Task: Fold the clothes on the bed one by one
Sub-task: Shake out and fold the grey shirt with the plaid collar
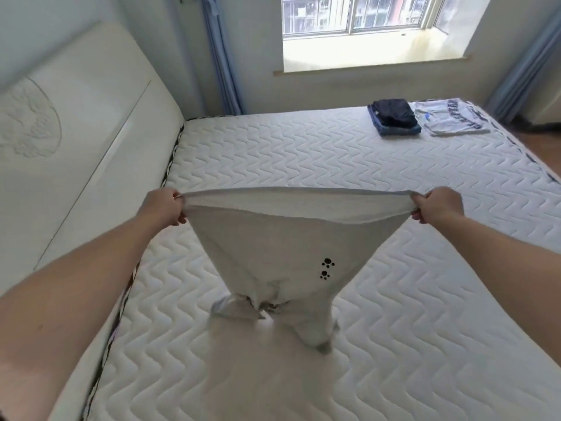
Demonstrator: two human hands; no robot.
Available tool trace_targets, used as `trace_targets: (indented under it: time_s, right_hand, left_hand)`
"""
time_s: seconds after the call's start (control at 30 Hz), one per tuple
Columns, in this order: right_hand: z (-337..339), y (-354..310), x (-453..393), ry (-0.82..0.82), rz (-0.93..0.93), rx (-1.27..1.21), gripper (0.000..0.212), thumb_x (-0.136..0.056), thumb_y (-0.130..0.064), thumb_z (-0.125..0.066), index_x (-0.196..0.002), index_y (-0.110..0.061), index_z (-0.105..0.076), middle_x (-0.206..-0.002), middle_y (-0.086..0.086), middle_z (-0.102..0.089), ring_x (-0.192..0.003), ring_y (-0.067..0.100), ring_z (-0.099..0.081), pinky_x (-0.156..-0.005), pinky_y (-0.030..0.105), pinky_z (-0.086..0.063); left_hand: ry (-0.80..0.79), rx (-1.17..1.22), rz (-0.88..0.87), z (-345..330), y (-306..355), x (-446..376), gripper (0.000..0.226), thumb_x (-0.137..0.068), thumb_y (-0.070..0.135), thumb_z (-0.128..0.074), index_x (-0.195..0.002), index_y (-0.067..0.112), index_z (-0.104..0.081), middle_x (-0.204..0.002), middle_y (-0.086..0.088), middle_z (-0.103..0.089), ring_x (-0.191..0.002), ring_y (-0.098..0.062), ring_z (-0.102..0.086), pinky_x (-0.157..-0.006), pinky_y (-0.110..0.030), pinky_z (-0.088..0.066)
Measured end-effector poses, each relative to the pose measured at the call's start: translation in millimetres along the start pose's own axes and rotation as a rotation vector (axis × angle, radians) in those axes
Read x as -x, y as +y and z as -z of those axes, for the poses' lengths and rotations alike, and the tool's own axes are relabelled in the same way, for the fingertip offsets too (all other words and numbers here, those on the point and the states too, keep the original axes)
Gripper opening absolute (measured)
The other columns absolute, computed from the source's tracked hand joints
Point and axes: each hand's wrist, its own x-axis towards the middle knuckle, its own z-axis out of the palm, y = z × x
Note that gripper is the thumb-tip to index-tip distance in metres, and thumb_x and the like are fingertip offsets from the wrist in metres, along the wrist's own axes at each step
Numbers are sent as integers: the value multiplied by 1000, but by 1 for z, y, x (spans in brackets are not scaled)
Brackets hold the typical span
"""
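Both hands [165, 208] [437, 208] pinch soft white garment [273, 238] taut over quilted mattress [303, 153].

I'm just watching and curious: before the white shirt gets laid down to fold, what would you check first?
1. Left hand grip on the shirt hem: ok, pinched.
2. Right hand grip: ok, pinched.
3. Hem stretched level between hands: ok.
4. Lower end untangled: not ok, bunched on the mattress.
5. Bare mattress below: ok.
6. Folded piles, dark and light, out of the way: ok, far corner.
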Motion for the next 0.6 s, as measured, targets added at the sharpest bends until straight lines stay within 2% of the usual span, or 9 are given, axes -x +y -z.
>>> trace_targets:
  time_s: [0.07,0.13,0.23,0.27,0.3,0.37,0.43,0.53,0.6]
  right_hand:
    - [25,-32,-25,16,-1,-102,47,-96,-38,-57,-77,3,-68,-53,8,-67,-41,14,-64,-51,27,-48]
    - [51,-66,-48,19,14,-258,40,-97,-32,-58,-85,5,-64,-64,18,-70,-55,24,-71,-61,34,-58]
    - [90,-117,-75,46,72,-581,19,-96,-17,-61,-101,2,-59,-86,15,-69,-49,21,-68,-48,22,-57]
    - [103,-133,-83,46,112,-681,20,-95,-12,-60,-110,2,-58,-89,14,-69,-50,17,-67,-52,22,-58]
    - [116,-148,-90,28,153,-764,22,-96,-9,-58,-116,1,-57,-83,10,-70,-52,13,-68,-58,20,-59]
    - [144,-174,-99,-35,213,-886,23,-96,-10,-60,-117,-2,-58,-68,3,-72,-57,9,-69,-70,18,-58]
    - [169,-192,-105,-84,249,-958,24,-92,-10,-66,-115,-3,-61,-69,1,-72,-66,10,-71,-77,19,-58]
    - [193,-204,-113,-138,278,-1052,7,-92,-4,-62,-99,-5,-64,-73,1,-74,-71,9,-73,-69,16,-57]
    - [194,-200,-115,-200,275,-1092,5,-94,-12,-61,-95,-8,-64,-84,3,-74,-79,10,-73,-71,17,-57]
  left_hand:
    - [44,1,-18,38,22,-28,18,-95,11,-46,-83,8,-58,-66,-16,-70,-59,-29,-71,-56,-37,-58]
    - [77,15,-44,75,47,-55,16,-97,9,-45,-88,4,-58,-69,-19,-69,-59,-31,-69,-58,-36,-57]
    - [138,114,-96,128,95,-87,17,-99,6,-44,-98,-3,-58,-67,-19,-66,-51,-27,-64,-56,-33,-56]
    - [166,168,-114,145,112,-95,16,-99,5,-45,-96,-2,-59,-60,-14,-67,-46,-21,-64,-50,-28,-57]
    - [187,242,-124,160,130,-102,16,-100,4,-45,-92,1,-58,-52,-7,-66,-42,-14,-64,-47,-23,-56]
    - [201,424,-125,187,162,-111,21,-102,2,-43,-86,9,-55,-45,0,-64,-41,-7,-64,-47,-17,-55]
    - [206,606,-135,208,187,-114,22,-103,3,-42,-87,13,-54,-48,2,-65,-46,-7,-66,-56,-16,-57]
    - [224,805,-171,220,204,-112,21,-101,1,-44,-88,11,-57,-68,-2,-71,-57,-7,-70,-69,-18,-59]
    - [217,898,-166,214,200,-110,22,-100,3,-41,-88,10,-59,-86,-8,-68,-63,-7,-71,-71,-18,-59]
